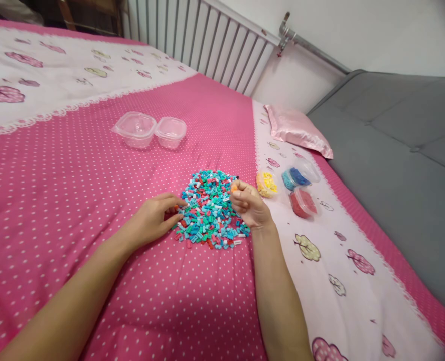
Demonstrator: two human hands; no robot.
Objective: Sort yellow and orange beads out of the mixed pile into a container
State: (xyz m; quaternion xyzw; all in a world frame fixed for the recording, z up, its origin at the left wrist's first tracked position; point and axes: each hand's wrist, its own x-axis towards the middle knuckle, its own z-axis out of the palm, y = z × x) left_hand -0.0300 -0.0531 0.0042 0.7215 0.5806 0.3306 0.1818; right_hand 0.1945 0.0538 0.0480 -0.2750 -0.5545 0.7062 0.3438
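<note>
A pile of small toy building bricks [207, 210] in teal, blue, green, red, pink and white lies on the pink dotted bedspread. My right hand [252, 203] is raised over the pile's right edge, with an orange brick [234, 187] pinched between thumb and forefinger. At the left edge rests my left hand [156, 215], its fingertips touching the bricks and its thumb held apart from the fingers. A bit of orange shows by those fingertips; whether the hand touches it is unclear.
Right of the pile stand clear tubs of yellow bricks [267, 184], blue bricks [295, 178] and red bricks [303, 202]. Two clear plastic containers [135, 131] sit behind, to the left. Beyond are a pink pillow [299, 130], a grey headboard [399, 160] and a radiator [207, 40].
</note>
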